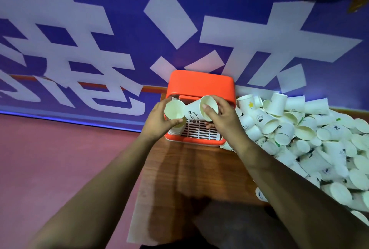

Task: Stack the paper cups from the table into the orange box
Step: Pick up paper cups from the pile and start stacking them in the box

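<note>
- Our left hand [159, 121] holds a plain paper cup [175, 109] over the near left corner of the orange box [199, 84], fingers wrapped round its wall, its open mouth tipped up toward us.
- Our right hand [219, 117] has its fingers clamped on the printed cup [199, 109] above the middle of the box, thumb pressed at the rim.
- The printed cup lies almost on its side: its long axis runs left to right, base pointing left at the plain cup's mouth, the two just beside each other.
- We judge the next move to be sliding that base leftward into the open mouth; the right hand is better placed to do it.
- The loose cups [299, 138] lie heaped right of the box, on the wooden table [199, 168].
- A white slotted panel [199, 131] shows inside the box, beneath our hands.
</note>
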